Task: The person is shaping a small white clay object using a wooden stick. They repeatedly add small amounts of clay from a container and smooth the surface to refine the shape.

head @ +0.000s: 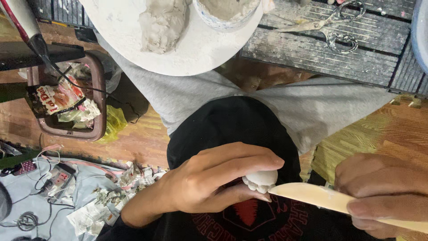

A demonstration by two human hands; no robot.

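Here a small white clay piece (261, 179) is pinched between the thumb and curled fingers of the left hand (214, 180), low in the near centre, over a black shirt. A pale flat modelling tool (321, 198) is gripped by the closed fingers of the right hand (383, 194) at near right, its tip touching the clay piece. Far off, a grey clay lump (162, 22) is seen on a white round board (200, 49). Scissors (330, 24) lie far right. A brown bin (96, 96) of wrappers sits left.
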